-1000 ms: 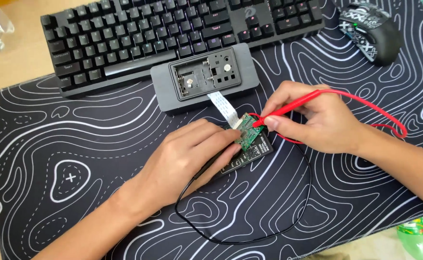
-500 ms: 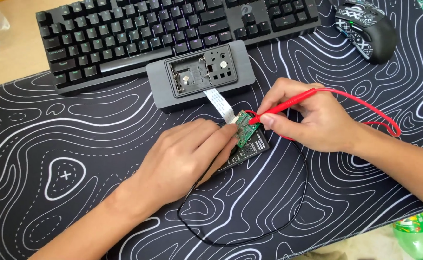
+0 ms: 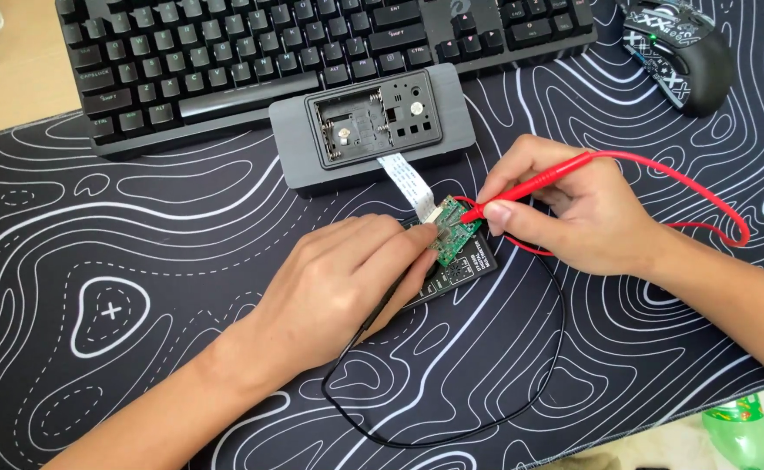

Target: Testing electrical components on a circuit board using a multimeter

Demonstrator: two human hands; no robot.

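Two hands over the surface | my left hand [image 3: 334, 283] pinches a black probe onto the green circuit board [image 3: 453, 230] at centre | right hand [image 3: 573, 209] pinches the red probe [image 3: 530, 185], tip touching the board | grey casing [image 3: 373, 130] just beyond, keyboard [image 3: 312, 52] far

The left hand [image 3: 338, 287] covers most of the flat black meter [image 3: 456, 270] and whatever it pinches there, so its grip cannot be read; a thin black lead [image 3: 486, 409] vanishes under its palm. The small green circuit board [image 3: 454, 231] shows parts too tiny to tell. The black keyboard [image 3: 312, 52], patterned black mouse [image 3: 686, 52] and green plastic bottle [image 3: 743, 431] are cut off by the edges
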